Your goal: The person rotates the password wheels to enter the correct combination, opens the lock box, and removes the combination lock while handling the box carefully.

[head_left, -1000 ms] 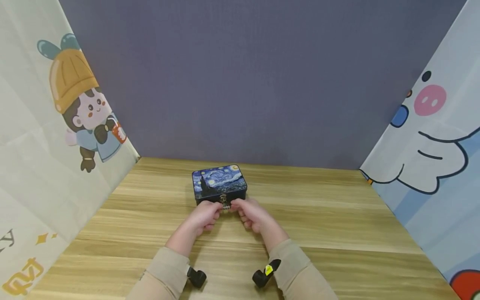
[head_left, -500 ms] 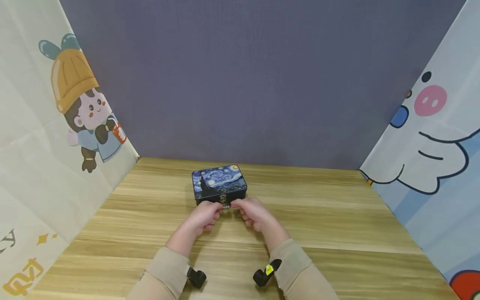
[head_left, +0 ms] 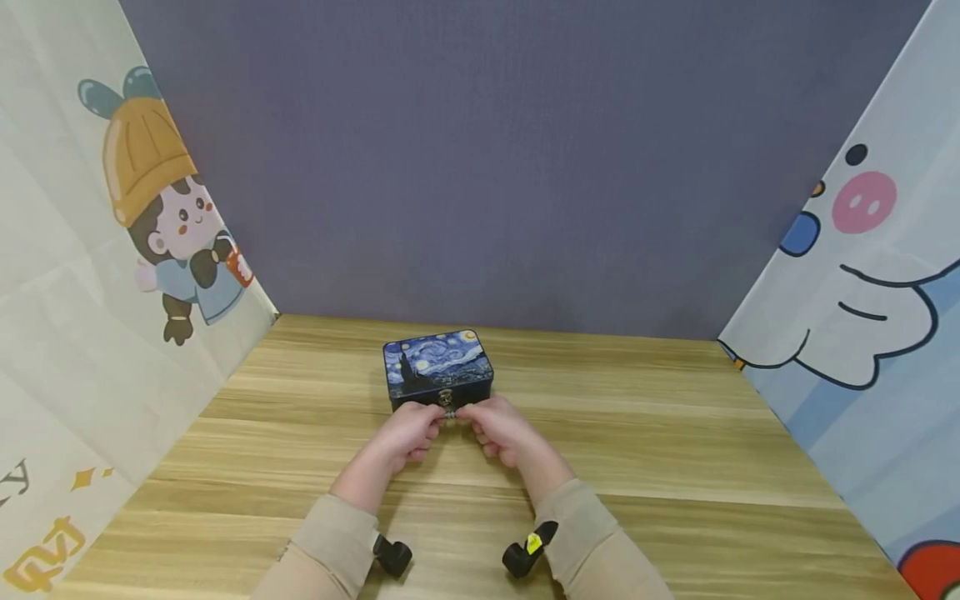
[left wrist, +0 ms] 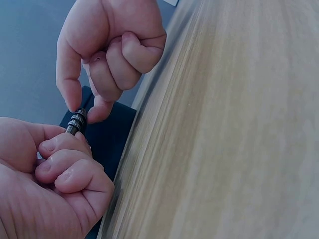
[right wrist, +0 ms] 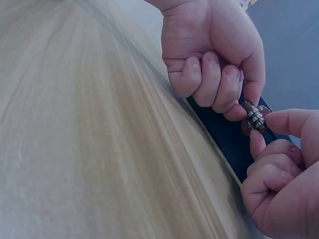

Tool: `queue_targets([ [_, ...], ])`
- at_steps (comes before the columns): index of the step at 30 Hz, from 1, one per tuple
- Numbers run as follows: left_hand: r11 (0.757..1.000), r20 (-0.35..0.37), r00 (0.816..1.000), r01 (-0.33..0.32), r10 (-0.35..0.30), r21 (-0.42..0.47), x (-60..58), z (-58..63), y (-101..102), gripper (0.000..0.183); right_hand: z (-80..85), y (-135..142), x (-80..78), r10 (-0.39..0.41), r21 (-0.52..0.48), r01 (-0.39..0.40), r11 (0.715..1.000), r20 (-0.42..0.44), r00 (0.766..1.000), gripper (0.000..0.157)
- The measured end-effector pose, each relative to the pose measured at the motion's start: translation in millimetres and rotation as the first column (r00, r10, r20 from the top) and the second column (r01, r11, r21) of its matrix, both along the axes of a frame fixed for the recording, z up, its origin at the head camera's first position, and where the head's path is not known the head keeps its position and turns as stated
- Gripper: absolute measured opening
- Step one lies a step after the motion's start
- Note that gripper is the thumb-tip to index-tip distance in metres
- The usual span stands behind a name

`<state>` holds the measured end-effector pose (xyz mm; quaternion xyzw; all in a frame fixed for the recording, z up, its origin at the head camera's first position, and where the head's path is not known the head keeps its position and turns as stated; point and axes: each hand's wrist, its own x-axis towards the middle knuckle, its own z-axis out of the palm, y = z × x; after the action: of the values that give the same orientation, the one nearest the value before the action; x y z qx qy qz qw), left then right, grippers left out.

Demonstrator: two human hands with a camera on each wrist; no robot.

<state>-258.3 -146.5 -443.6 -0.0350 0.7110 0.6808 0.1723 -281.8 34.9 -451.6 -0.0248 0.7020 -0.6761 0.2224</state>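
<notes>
A small tin box with a swirling blue night-sky picture on its lid sits closed on the table, its brass clasp facing me. From the clasp hangs a combination padlock with several number dials. My left hand pinches one end of the lock between thumb and forefinger, the other fingers curled under. Opposite it, my right hand has its thumb and forefinger around the dials. The left wrist view shows the ringed dials between the two hands' fingertips. The fingers partly hide the lock in the head view.
The wood-grain table runs back to a grey-blue panel. Cartoon-printed sheets stand at the left and right sides. A black wrist camera sits at the left cuff, another camera at the right.
My right hand has shifted slightly left, its fingertips closer to the left hand's over the lock. The left hand and the box have stayed practically in place.
</notes>
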Motion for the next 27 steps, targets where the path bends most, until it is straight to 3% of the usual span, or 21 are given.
queue_targets([
  [9,1.000,-0.006,1.000,-0.020,0.020,-0.015,0.4,0.5,1.2,0.024,-2.4,-2.7,0.4,-0.007,-0.025,0.007,1.000,0.014,1.000,0.019],
  [27,1.000,0.000,1.000,0.002,-0.002,-0.013,1.0,1.3,0.3,0.025,-3.4,-3.6,1.8,-0.006,-0.031,0.007,1.000,0.033,0.999,0.019],
])
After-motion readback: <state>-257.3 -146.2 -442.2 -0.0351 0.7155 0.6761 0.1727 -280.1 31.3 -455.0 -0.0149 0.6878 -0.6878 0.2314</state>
